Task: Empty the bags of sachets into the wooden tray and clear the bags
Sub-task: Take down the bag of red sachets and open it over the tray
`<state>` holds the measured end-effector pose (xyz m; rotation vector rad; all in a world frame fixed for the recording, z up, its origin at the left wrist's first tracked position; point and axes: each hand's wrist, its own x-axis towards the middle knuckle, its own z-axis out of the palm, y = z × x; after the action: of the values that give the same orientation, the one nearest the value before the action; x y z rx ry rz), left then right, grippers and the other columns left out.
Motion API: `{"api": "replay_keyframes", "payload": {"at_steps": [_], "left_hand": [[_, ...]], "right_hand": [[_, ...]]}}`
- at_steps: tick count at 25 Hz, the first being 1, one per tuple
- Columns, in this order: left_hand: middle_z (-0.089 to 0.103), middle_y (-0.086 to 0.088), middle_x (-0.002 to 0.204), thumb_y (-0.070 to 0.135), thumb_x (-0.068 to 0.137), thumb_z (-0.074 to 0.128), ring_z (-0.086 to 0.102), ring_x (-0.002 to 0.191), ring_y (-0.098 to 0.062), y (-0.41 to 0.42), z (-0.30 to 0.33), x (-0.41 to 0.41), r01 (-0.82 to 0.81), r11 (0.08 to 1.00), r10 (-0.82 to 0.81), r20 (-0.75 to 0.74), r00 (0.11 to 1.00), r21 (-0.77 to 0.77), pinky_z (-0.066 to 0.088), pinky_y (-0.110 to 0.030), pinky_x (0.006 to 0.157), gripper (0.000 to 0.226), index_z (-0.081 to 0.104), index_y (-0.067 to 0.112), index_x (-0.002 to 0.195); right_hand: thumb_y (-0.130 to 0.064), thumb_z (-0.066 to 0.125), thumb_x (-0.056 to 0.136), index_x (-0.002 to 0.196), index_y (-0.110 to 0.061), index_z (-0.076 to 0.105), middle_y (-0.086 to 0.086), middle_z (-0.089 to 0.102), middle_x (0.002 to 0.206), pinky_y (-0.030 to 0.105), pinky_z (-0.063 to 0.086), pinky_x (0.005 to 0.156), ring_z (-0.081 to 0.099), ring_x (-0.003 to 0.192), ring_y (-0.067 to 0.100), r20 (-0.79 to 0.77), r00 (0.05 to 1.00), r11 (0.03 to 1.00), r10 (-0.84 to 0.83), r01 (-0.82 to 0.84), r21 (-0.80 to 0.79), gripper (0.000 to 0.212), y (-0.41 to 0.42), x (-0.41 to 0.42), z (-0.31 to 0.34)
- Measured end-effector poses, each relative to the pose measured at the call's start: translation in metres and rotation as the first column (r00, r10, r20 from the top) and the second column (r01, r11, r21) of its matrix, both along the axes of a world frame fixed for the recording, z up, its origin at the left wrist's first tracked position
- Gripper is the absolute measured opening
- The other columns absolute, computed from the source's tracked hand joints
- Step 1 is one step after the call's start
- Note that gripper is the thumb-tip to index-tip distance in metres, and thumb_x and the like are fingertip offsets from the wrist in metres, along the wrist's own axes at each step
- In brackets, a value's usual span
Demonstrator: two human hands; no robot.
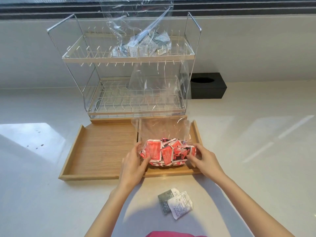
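A clear plastic bag (162, 103) stands upright in the right compartment of the wooden tray (95, 151), its bottom full of red sachets (164, 153). My left hand (135, 161) grips the bag's lower left side. My right hand (203, 157) grips its lower right side. The tray's left compartment holds nothing. A second clear bag (136, 23) with grey and white sachets (148, 44) sits on the top shelf of the wire rack (128, 59).
Two loose sachets, one grey (165, 199) and one white (181, 205), lie on the white counter in front of the tray. A black tissue box (207, 86) stands to the right of the rack, against the wall.
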<state>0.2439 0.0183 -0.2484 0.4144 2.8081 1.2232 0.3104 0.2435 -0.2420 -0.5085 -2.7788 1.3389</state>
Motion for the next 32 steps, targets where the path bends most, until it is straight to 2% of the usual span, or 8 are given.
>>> {"api": "replay_keyframes", "payload": {"at_steps": [3, 6, 11, 15, 19, 24, 27, 32], "left_hand": [[0.064, -0.010, 0.105, 0.024, 0.082, 0.062, 0.062, 0.099, -0.029, -0.004, 0.000, 0.012, -0.023, 0.992, 0.013, 0.079, 0.997, 0.122, 0.045, -0.034, 0.079, 0.040, 0.040, 0.010, 0.112], [0.062, 0.004, 0.083, 0.026, 0.083, 0.060, 0.064, 0.081, -0.023, -0.008, 0.000, 0.015, 0.011, 0.994, -0.025, 0.134, 0.991, 0.107, 0.050, -0.034, 0.071, 0.034, 0.044, 0.013, 0.110], [0.052, 0.008, 0.112, 0.026, 0.078, 0.067, 0.052, 0.101, -0.008, -0.016, 0.003, 0.018, 0.185, 0.982, -0.189, 0.169, 0.967, 0.039, 0.037, -0.016, 0.080, 0.058, 0.043, 0.015, 0.129], [0.055, 0.007, 0.103, 0.006, 0.081, 0.061, 0.056, 0.097, -0.010, -0.019, 0.006, 0.020, 0.173, 0.985, -0.175, 0.109, 0.979, 0.023, 0.034, 0.002, 0.072, 0.042, 0.051, 0.009, 0.121], [0.061, 0.007, 0.082, 0.006, 0.083, 0.060, 0.062, 0.073, -0.005, -0.021, 0.016, 0.020, 0.016, 0.994, -0.024, 0.072, 0.997, 0.105, 0.040, -0.004, 0.063, 0.033, 0.056, 0.011, 0.115], [0.062, 0.027, 0.071, 0.004, 0.084, 0.057, 0.055, 0.072, 0.023, -0.021, 0.031, 0.025, -0.017, 0.978, 0.016, 0.007, 1.000, 0.210, 0.040, 0.001, 0.063, 0.029, 0.050, 0.027, 0.100], [0.062, 0.029, 0.074, 0.007, 0.085, 0.057, 0.061, 0.071, 0.009, -0.025, 0.040, 0.024, -0.016, 0.973, 0.032, -0.066, 0.997, 0.231, 0.045, -0.006, 0.061, 0.035, 0.051, 0.041, 0.089], [0.061, 0.026, 0.088, 0.012, 0.086, 0.056, 0.059, 0.069, -0.009, -0.027, 0.056, 0.019, 0.031, 0.961, 0.032, -0.224, 0.974, 0.274, 0.051, -0.025, 0.056, 0.025, 0.059, 0.036, 0.092]], "right_hand": [[-0.022, 0.063, 0.082, 0.116, -0.018, 0.055, -0.002, 0.066, 0.096, 0.016, 0.042, 0.071, 0.061, 0.088, 0.014, -0.010, 0.998, 0.995, -0.068, 0.067, -0.076, 0.035, 0.002, 0.017, 0.000], [-0.021, 0.062, 0.083, 0.116, -0.017, 0.055, 0.003, 0.067, 0.094, 0.020, 0.043, 0.071, 0.062, 0.088, 0.020, 0.005, 0.988, 0.981, -0.152, 0.151, -0.125, 0.034, 0.001, 0.026, 0.000], [-0.023, 0.057, 0.087, 0.123, -0.012, 0.049, 0.006, 0.065, 0.098, 0.027, 0.038, 0.075, 0.059, 0.091, 0.022, 0.088, 0.985, 0.983, -0.151, 0.159, -0.091, 0.039, -0.002, 0.027, 0.001], [-0.026, 0.055, 0.088, 0.125, -0.013, 0.047, 0.007, 0.066, 0.105, 0.023, 0.033, 0.069, 0.054, 0.086, 0.016, 0.099, 0.988, 0.991, -0.120, 0.125, -0.043, 0.039, -0.001, 0.026, 0.007], [-0.024, 0.062, 0.083, 0.117, -0.021, 0.050, -0.008, 0.053, 0.069, 0.014, 0.037, 0.057, 0.052, 0.067, 0.007, 0.030, 0.983, 0.980, -0.180, 0.182, -0.081, 0.035, 0.002, 0.024, 0.020], [-0.020, 0.063, 0.082, 0.103, -0.021, 0.058, 0.001, 0.050, 0.061, 0.024, 0.042, 0.058, 0.052, 0.053, 0.010, -0.071, 0.968, 0.953, -0.240, 0.222, -0.204, 0.021, 0.007, 0.020, 0.033], [-0.018, 0.060, 0.085, 0.100, -0.023, 0.058, -0.002, 0.049, 0.053, 0.023, 0.042, 0.053, 0.045, 0.039, 0.003, -0.114, 0.961, 0.938, -0.253, 0.215, -0.272, 0.017, 0.007, 0.018, 0.047], [-0.010, 0.053, 0.089, 0.089, -0.011, 0.065, 0.001, 0.045, 0.051, 0.013, 0.037, 0.044, 0.039, 0.036, 0.003, -0.172, 0.948, 0.906, -0.266, 0.185, -0.381, 0.012, 0.007, 0.015, 0.068]]}}
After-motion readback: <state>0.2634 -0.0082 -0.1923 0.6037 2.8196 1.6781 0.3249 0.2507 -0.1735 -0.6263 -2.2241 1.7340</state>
